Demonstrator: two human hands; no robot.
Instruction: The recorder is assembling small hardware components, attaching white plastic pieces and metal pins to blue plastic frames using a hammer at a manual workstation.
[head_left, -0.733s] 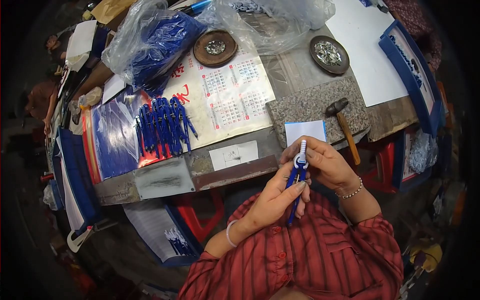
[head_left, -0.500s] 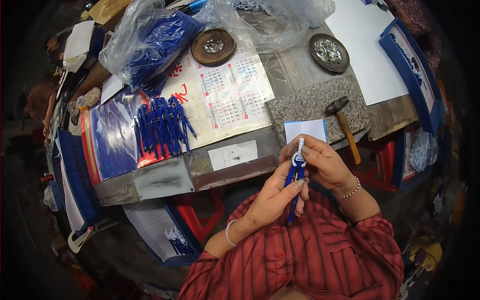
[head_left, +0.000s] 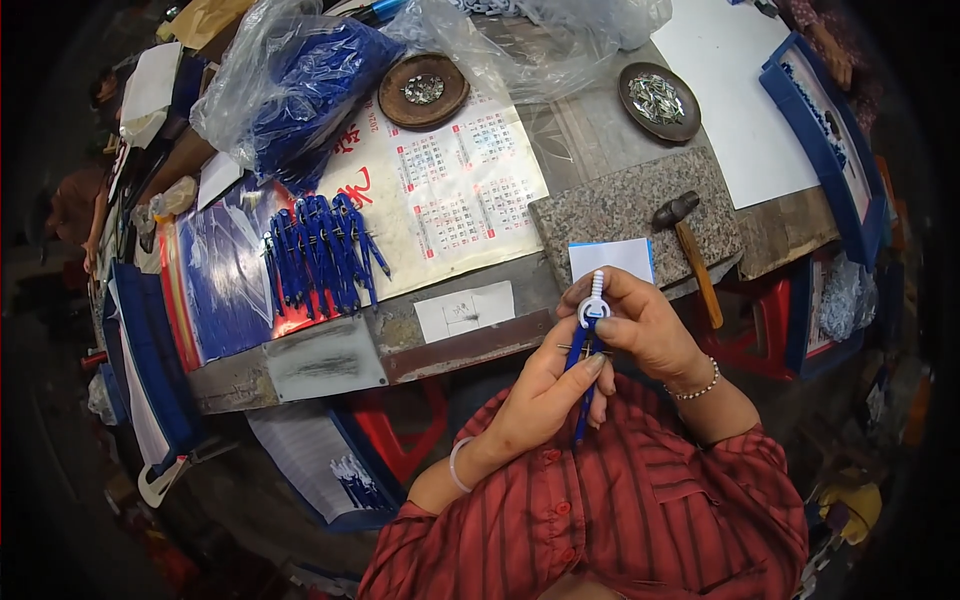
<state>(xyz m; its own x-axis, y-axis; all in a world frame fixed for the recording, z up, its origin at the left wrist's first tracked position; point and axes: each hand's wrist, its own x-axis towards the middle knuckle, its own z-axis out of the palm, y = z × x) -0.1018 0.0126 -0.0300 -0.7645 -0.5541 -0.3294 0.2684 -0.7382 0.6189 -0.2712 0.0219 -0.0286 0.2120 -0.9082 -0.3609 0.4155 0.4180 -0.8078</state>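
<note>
A blue drawing compass with a white ridged handle and ring-shaped head (head_left: 595, 308) is between my two hands, in front of my striped shirt. My left hand (head_left: 555, 388) is closed round its blue legs, thumb on top near a thin metal cross screw. The fingers of my right hand (head_left: 645, 325) pinch the head, the thumb pressed just below the white ring. The legs point down toward me, nearly together. A small white paper pad (head_left: 608, 259) lies just beyond my right fingers.
Several blue compasses (head_left: 322, 255) lie in a row at left, by a plastic bag of blue parts (head_left: 320, 85). A hammer (head_left: 697, 270) rests on the granite slab (head_left: 590, 200). Two brown dishes (head_left: 455, 100) hold small metal pieces. Blue trays (head_left: 850, 190) flank the table.
The white head has turned to face upward more squarely and shifted slightly left. My right thumb has moved from the white handle down below the ring.
</note>
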